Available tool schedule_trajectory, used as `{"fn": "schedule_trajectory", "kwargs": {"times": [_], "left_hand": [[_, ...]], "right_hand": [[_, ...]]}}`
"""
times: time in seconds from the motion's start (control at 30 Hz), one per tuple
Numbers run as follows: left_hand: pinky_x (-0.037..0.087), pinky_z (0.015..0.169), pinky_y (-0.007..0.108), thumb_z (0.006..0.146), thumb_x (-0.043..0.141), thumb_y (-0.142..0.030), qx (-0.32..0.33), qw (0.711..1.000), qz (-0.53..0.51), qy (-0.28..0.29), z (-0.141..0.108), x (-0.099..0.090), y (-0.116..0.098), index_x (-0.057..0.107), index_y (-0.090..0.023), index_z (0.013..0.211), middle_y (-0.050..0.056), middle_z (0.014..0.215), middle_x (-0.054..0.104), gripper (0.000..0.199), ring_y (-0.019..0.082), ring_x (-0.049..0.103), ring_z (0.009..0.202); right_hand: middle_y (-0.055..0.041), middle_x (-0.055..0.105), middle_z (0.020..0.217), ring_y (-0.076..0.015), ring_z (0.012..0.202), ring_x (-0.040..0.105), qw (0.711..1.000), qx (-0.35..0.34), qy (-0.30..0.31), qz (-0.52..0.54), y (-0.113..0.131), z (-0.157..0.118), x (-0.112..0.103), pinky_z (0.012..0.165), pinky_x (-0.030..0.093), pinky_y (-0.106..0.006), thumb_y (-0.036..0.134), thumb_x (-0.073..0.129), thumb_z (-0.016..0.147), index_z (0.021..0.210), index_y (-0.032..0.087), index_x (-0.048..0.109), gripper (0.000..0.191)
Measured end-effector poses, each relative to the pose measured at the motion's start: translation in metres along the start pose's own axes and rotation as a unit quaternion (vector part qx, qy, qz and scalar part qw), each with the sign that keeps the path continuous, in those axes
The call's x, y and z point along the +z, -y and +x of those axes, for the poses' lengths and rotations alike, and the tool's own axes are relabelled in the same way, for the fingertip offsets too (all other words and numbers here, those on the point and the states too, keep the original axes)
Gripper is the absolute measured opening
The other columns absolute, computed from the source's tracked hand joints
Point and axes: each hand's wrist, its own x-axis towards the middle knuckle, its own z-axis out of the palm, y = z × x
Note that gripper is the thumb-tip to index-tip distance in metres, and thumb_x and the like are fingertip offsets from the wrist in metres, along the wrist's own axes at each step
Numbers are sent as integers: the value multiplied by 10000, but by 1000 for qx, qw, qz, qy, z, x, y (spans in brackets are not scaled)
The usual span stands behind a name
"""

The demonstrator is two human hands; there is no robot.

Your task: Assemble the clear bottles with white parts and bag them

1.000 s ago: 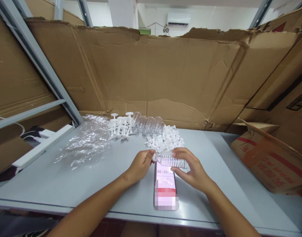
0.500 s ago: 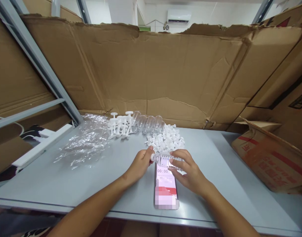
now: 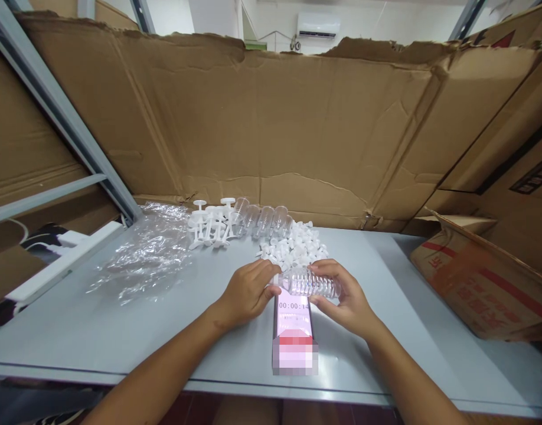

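Observation:
A clear ribbed plastic bottle lies sideways in the air just above the top of a phone, its neck pointing left. My right hand wraps its base end, thumb below and fingers above. At the neck sits a small white cap, pinched between the thumb and fingers of my left hand. Right behind the bottle is a heap of small white caps. Several clear bottles lie behind that heap. The phone shows a running timer; its lower part is blurred out.
White spool-shaped plastic parts stand and lie left of the bottles. Crumpled clear plastic film spreads further left, near a white power strip. A cardboard wall closes the back; an open carton stands right.
My left hand has turned over the cap, its fingers now on top and the thumb below. My right hand has shifted towards the bottle's base, showing more of the ribs.

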Motion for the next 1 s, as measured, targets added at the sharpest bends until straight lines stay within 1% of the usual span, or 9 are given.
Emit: {"fn": "schedule_trajectory", "kwargs": {"times": [0.17, 0.3, 0.4, 0.53, 0.67, 0.77, 0.83, 0.93, 1.0], "left_hand": [[393, 618, 289, 904, 149, -474, -2, 1000, 4, 25, 0, -3, 1, 529, -152, 910, 76, 765, 593, 498, 182, 524, 682], [401, 640, 291, 905, 142, -470, -17, 998, -20, 54, 1, -4, 3, 533, -161, 856, 73, 765, 598, 500, 183, 532, 693], [401, 650, 291, 903, 130, -477, -30, 996, -36, 77, 2, -4, 3, 526, -167, 813, 66, 760, 590, 510, 180, 527, 687], [389, 650, 283, 899, 142, -487, -70, 990, -63, 107, 2, -6, 1, 505, -176, 796, 43, 731, 564, 488, 175, 513, 669], [373, 611, 263, 896, 179, -487, -133, 975, -130, 119, 2, -6, -3, 470, -181, 749, 11, 675, 516, 447, 154, 475, 612], [356, 588, 251, 887, 217, -502, -175, 957, -199, 121, 2, -6, -5, 447, -181, 710, -8, 639, 467, 433, 138, 431, 589], [337, 572, 243, 881, 248, -508, -203, 938, -252, 126, 4, -6, -7, 422, -181, 685, -18, 627, 431, 419, 126, 395, 580], [285, 516, 230, 879, 230, -522, -244, 887, -362, 152, 5, -6, -8, 377, -181, 654, -39, 580, 346, 434, 104, 312, 528], [248, 491, 226, 876, 218, -535, -258, 856, -416, 166, 6, -6, -8, 368, -178, 646, -49, 559, 306, 450, 94, 266, 506]], "right_hand": [[-98, 556, 1055, -246, 1029, 526, 1000, 3, 1, -20, 1, 0, 0, 828, 470, -387, 249, 628, 761, 1068, 246, 499, 333], [-85, 568, 1049, -245, 1029, 525, 999, -29, 9, -29, 2, 2, -1, 830, 466, -399, 229, 632, 759, 1049, 265, 503, 319], [-81, 560, 1055, -239, 1030, 522, 998, -39, 19, -39, 3, 3, -3, 841, 462, -400, 205, 635, 759, 1054, 273, 509, 328], [-76, 546, 1074, -232, 1037, 522, 997, -56, 26, -53, 2, 3, -4, 855, 458, -402, 201, 633, 762, 1070, 280, 504, 344], [-81, 537, 1093, -236, 1045, 521, 994, -70, 22, -81, 0, 1, -3, 848, 462, -409, 209, 620, 773, 1088, 283, 491, 349], [-86, 529, 1101, -233, 1051, 516, 992, -78, 25, -95, -1, 1, -3, 850, 464, -401, 188, 615, 774, 1106, 281, 479, 370], [-87, 525, 1106, -228, 1052, 514, 992, -78, 31, -93, -1, 1, -4, 856, 461, -396, 176, 615, 775, 1115, 281, 475, 383], [-81, 528, 1096, -229, 1049, 514, 994, -73, 40, -74, 0, 2, -6, 862, 457, -404, 181, 619, 775, 1110, 283, 479, 377], [-76, 532, 1084, -233, 1050, 513, 995, -70, 43, -60, 1, 3, -8, 865, 453, -410, 183, 624, 772, 1099, 281, 488, 367]]}}
